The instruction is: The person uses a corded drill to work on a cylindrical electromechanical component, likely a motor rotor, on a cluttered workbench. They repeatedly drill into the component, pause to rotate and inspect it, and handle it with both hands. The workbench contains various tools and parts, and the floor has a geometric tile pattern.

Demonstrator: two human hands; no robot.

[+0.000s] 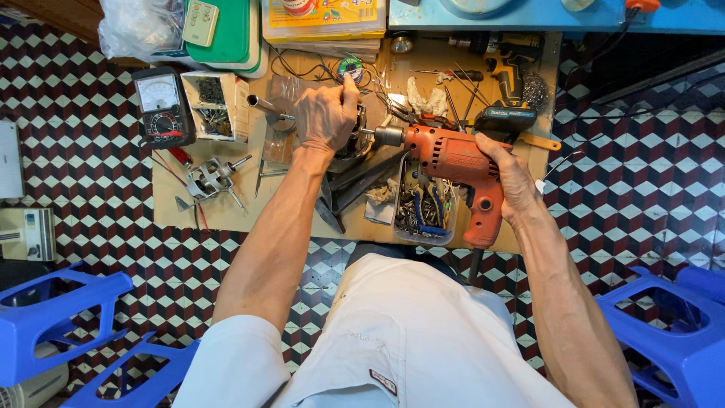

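Checkered floor tiles in red, white and black are spreading around a low wooden board [226,211] that is serving as the work surface, and blue plastic stools [53,317] are standing at both lower corners, so the free room beside the person's knees is narrow. On the board, almost every part is taken; only the near left edge is lying bare. The right hand [513,177] is gripping the handle of an orange electric drill [457,162], which is lying across the board's right half, with its chuck pointing left. The left hand [326,115] is closing over a dark round part [355,140] just at the drill's tip, fingers bent around it. A clear tray of bits [423,211] is sitting under the drill, near the front edge. An analog multimeter [162,106] is resting at the far left edge, well apart from both hands.
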